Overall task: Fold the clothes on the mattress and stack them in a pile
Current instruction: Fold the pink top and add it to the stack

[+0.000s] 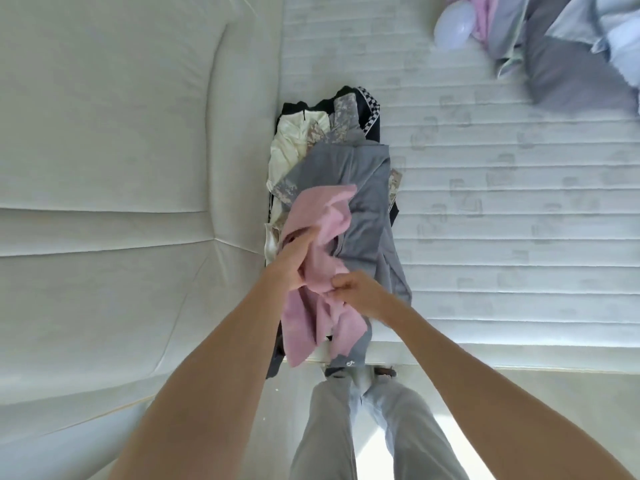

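Head view shows the left hand (294, 263) gripping a pink garment (320, 244) by its bunched upper part, while the right hand (360, 292) pinches the same cloth just beside it. Pink garment lies crumpled on top of a grey T-shirt (367, 202), which tops a heap of clothes (311, 140) near the mattress (502, 209) edge. Well away on the mattress, at its far corner, sits another loose clothes heap (568, 50).
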